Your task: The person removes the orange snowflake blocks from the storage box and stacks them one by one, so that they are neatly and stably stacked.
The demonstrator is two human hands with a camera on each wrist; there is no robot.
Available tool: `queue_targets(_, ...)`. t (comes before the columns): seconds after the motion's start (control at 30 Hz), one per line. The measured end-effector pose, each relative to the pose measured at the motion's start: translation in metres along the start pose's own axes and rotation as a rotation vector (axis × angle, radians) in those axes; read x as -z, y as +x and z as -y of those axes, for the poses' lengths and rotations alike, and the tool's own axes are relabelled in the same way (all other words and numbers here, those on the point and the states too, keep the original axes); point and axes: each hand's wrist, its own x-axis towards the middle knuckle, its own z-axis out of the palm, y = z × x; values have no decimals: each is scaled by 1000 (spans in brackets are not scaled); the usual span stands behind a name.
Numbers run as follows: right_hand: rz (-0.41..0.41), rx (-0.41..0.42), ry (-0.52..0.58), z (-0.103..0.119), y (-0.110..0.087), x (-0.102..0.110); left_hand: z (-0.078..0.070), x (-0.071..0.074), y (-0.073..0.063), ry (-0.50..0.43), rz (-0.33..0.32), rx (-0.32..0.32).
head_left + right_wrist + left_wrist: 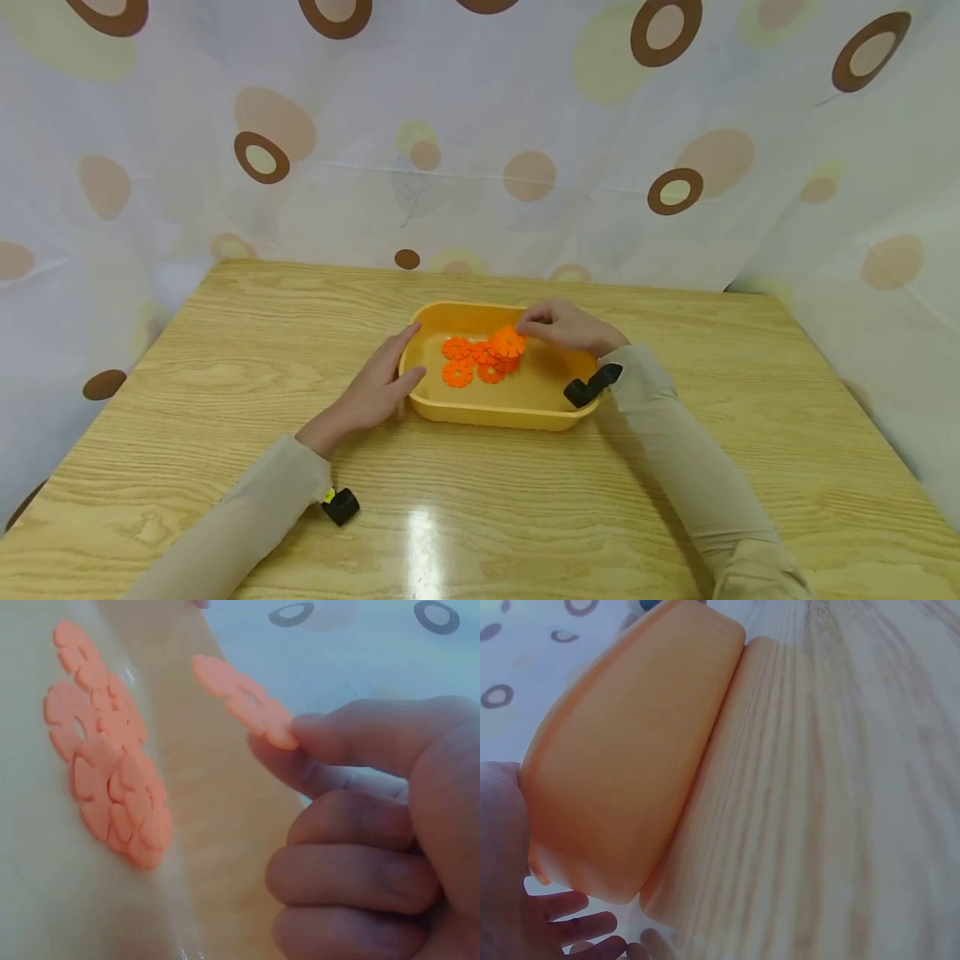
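Head view, tray: yellow-orange tray (495,414), shallow, rounded corners, standing on a wood-grain desk (480,500).
Head view, loose discs: several orange loose discs (457,373), notched at the edge and holed at the centre, lying on the tray floor, some overlapping.
Head view, held disc: one orange held disc (507,342) of the same pattern, within the tray's outline.
Head view, right hand: right hand (568,325) at the far right part of the tray, grip pinching the held disc.
Head view, left hand: left hand (375,387) at the tray's left end, grip unclenched, thumb and fingers spread along the rim.
Head view, sleeves: two beige sleeves (240,508), each with a small black device (341,506) at the cuff.
Head view, backdrop: pale cloth (480,125) with brown rings and tan and yellow-green spots.
Left wrist view, tray: smooth outer wall, base on the desk; left hand against the end, fingers extended beyond it.
Right wrist view, held disc: tilted, edge between thumb and forefinger, apart from the loose discs; other fingers folded toward the palm.
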Motion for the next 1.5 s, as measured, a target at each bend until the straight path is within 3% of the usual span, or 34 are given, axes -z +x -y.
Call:
queue_targets(0.43,-8,18,202,8,-7,10,1,0,0,5,-8,-4)
queue_targets(0.73,-39,-56,186,8,-15,15,3,1,-1,24,-9,-9)
queue_targets(1.1,-40,-32,160,-1,-32,23,1,-2,1,5,3,1)
queue_targets(1.5,-100,-97,115,-1,-43,25,0,-1,2,5,6,6)
